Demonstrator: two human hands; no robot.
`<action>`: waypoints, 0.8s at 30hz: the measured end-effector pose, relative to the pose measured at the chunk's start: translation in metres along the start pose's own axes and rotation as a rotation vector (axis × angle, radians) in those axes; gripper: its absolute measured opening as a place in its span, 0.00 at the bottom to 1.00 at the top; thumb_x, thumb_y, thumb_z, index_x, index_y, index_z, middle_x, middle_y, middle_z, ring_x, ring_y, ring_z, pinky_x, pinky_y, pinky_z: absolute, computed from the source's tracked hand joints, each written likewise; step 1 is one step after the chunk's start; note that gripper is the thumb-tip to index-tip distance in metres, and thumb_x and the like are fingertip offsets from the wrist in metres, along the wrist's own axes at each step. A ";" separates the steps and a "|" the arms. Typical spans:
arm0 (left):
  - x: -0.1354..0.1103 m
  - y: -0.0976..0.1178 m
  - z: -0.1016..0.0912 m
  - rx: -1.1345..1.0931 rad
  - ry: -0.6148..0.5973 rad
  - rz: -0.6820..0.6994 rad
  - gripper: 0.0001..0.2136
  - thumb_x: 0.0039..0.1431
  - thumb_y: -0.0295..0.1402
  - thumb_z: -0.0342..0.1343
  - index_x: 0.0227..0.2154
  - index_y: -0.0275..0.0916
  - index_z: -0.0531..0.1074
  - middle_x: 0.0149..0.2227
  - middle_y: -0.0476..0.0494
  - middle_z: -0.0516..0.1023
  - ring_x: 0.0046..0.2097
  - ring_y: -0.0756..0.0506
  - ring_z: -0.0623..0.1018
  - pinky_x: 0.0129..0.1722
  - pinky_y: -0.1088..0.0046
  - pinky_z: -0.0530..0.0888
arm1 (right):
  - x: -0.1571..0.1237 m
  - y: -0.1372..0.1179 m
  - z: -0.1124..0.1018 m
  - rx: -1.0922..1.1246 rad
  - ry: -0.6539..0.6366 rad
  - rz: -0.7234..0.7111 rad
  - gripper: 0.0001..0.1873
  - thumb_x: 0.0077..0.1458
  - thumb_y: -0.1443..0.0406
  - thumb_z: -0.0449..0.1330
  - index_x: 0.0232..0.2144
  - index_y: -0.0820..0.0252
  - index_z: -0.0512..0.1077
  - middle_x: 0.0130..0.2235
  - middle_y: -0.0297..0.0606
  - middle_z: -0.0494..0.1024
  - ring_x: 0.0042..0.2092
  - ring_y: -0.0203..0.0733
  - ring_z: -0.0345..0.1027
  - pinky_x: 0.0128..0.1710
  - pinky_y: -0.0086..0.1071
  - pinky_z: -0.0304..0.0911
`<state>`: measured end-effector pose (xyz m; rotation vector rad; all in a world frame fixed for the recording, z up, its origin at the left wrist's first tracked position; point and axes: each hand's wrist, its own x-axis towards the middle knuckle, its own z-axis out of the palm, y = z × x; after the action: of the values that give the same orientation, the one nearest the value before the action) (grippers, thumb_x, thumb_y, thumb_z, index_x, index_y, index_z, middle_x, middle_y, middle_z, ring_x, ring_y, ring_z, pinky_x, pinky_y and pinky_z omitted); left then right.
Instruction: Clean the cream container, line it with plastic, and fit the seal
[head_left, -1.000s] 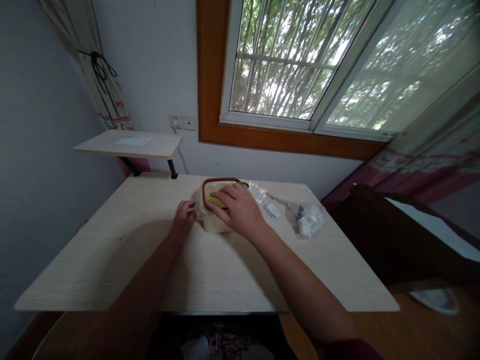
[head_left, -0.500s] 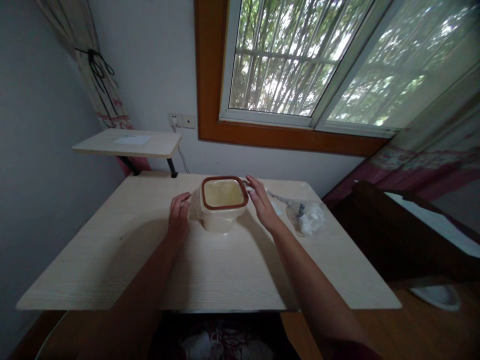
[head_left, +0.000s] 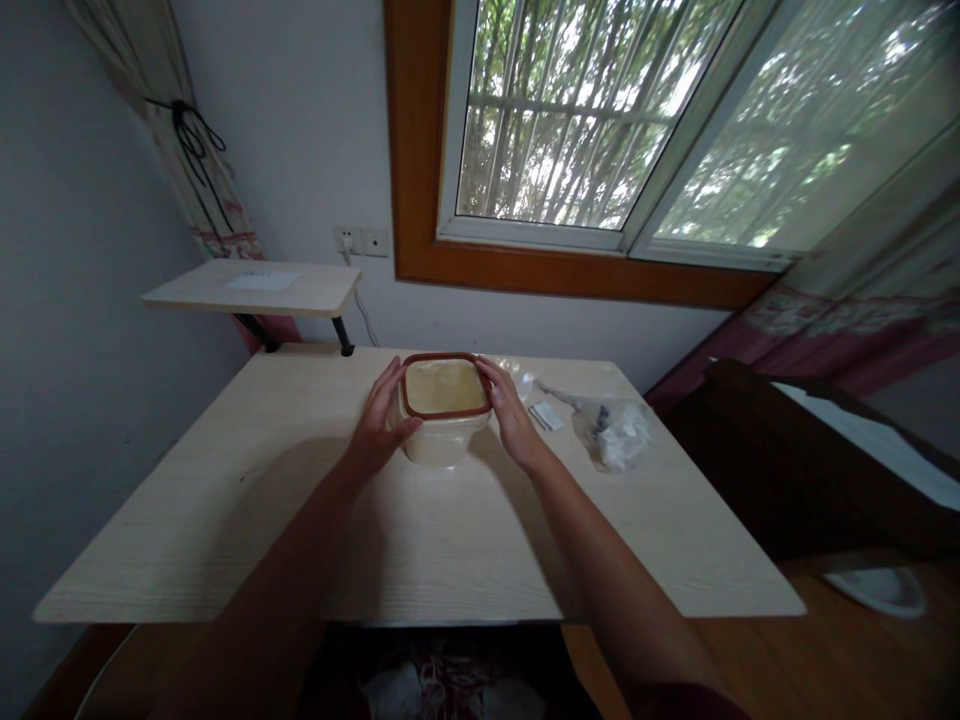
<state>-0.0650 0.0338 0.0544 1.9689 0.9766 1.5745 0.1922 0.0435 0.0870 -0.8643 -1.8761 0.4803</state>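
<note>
A clear plastic food container (head_left: 441,443) stands upright on the pale wooden table (head_left: 450,550). Its lid (head_left: 446,388) is see-through with a brown rim. My left hand (head_left: 381,425) presses on the container's left side, thumb along the front edge and fingers up by the rim. Against the right side rests my right hand (head_left: 510,405), its fingertips at the rim's far right corner. Between them the two hands grip the container. What lies inside it cannot be made out through the lid.
Right of the container lie a small white packet (head_left: 546,416) and a clear plastic bag (head_left: 616,432) with white stuff inside. A raised shelf (head_left: 300,290) with a paper on it stands at the back left. The window (head_left: 555,130) is behind the table.
Both hands have closed in on the container. The left moved right and up onto its side and rim; the right moved left onto the rim. The container stays in about the same place.
</note>
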 end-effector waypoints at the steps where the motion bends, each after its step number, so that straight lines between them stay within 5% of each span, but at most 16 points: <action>1: 0.001 0.000 0.001 0.007 -0.002 0.007 0.38 0.57 0.54 0.59 0.66 0.43 0.59 0.72 0.35 0.53 0.72 0.33 0.53 0.71 0.49 0.53 | -0.001 0.000 0.000 -0.011 0.000 -0.004 0.27 0.71 0.50 0.39 0.65 0.51 0.61 0.67 0.44 0.62 0.69 0.45 0.52 0.70 0.51 0.48; 15: 0.005 0.000 0.002 -0.110 0.005 -0.091 0.50 0.44 0.62 0.64 0.67 0.43 0.58 0.71 0.33 0.54 0.71 0.31 0.56 0.69 0.49 0.59 | 0.001 -0.010 -0.002 -0.172 -0.050 -0.078 0.27 0.71 0.52 0.42 0.67 0.50 0.56 0.66 0.46 0.60 0.68 0.49 0.53 0.67 0.53 0.53; 24: 0.006 0.003 0.004 -0.069 -0.007 -0.033 0.47 0.46 0.60 0.64 0.67 0.44 0.59 0.72 0.35 0.53 0.72 0.31 0.53 0.71 0.49 0.53 | 0.007 -0.021 -0.004 -0.275 -0.029 -0.098 0.30 0.70 0.52 0.43 0.70 0.51 0.51 0.65 0.48 0.58 0.67 0.51 0.52 0.66 0.54 0.52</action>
<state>-0.0601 0.0364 0.0594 1.9015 0.9349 1.5611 0.1861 0.0349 0.1066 -0.9420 -2.0313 0.1772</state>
